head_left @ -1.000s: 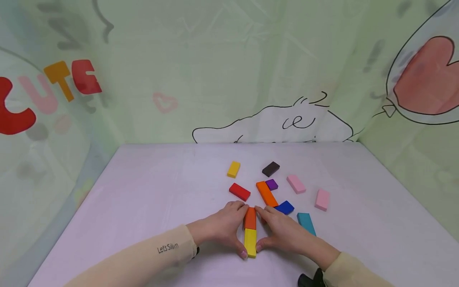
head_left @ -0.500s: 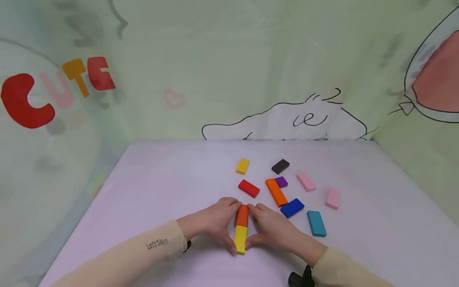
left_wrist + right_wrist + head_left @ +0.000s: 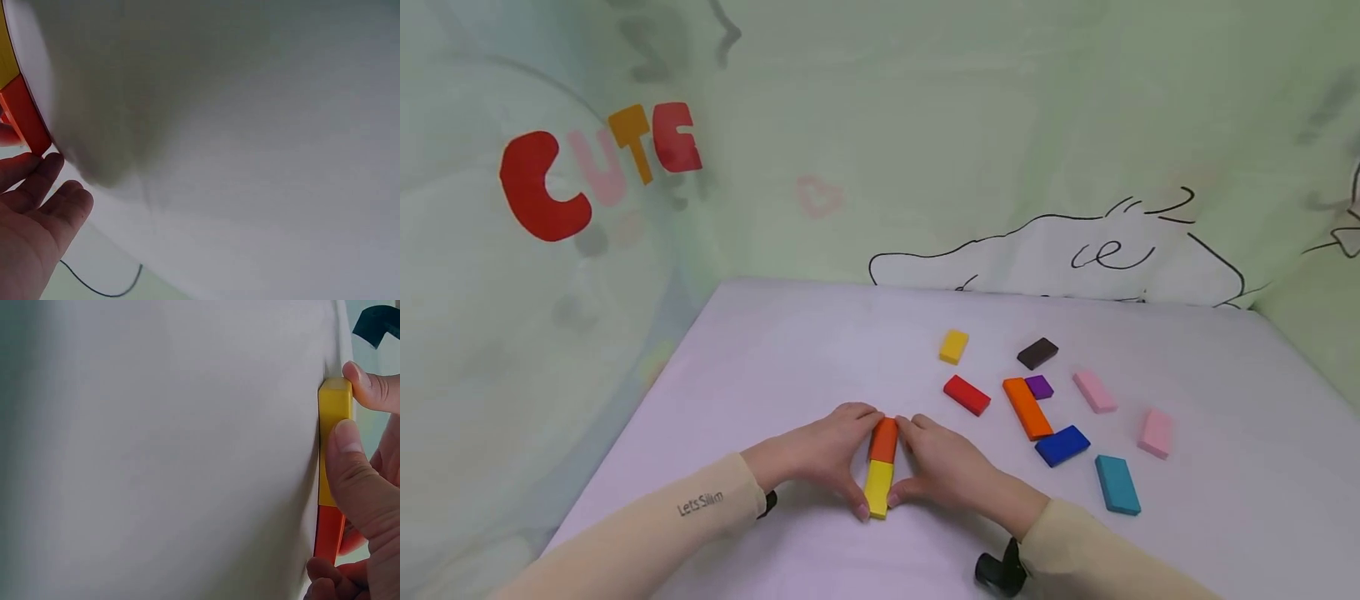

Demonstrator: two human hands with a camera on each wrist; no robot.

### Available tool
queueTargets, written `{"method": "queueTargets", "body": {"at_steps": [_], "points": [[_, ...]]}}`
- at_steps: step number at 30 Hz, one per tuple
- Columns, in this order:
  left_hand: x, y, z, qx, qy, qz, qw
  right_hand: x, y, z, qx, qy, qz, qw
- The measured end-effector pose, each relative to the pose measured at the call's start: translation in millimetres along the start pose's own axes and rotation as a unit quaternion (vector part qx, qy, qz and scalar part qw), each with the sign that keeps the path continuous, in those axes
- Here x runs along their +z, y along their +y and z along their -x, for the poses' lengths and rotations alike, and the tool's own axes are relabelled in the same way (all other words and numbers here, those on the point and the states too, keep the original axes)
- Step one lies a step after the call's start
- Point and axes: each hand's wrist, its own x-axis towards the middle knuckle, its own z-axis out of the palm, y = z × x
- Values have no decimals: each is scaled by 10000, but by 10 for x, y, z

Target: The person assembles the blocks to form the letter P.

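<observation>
Two small rectangular blocks, an orange-red one [image 3: 883, 440] and a yellow one [image 3: 878, 490], lie end to end on the table between the hands. The left hand [image 3: 823, 454] holds the pair from the left, fingertips at the far end and thumb at the near end. From the other side the right hand [image 3: 951, 471] grips it likewise. In the right wrist view, a thumb [image 3: 350, 456] presses on the side of the yellow block [image 3: 334, 403]. Fingertips [image 3: 53, 164] meet the end of the orange-red block [image 3: 26, 119] in the left wrist view.
To the right lie loose blocks: red [image 3: 967, 395], yellow [image 3: 953, 347], black [image 3: 1037, 353], orange [image 3: 1027, 408], purple [image 3: 1039, 387], blue [image 3: 1063, 446], teal [image 3: 1117, 485] and two pink [image 3: 1094, 392]. A printed cloth [image 3: 925, 150] hangs behind the table [image 3: 790, 342].
Both hands have shifted left with the two joined blocks, away from the loose ones. The blue and teal blocks, partly covered before, now show whole. The head view has turned left.
</observation>
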Motion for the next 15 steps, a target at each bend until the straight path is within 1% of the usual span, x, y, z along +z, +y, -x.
{"method": "queueTargets", "body": {"at_steps": [7,15], "points": [[10,-191,157,-118,137,145,9997,66,-149,-138,-307,-105,20,9995],[5,-362,398,-285,239,332,9988,154,-353,-263,-639,-193,134,9977]]}}
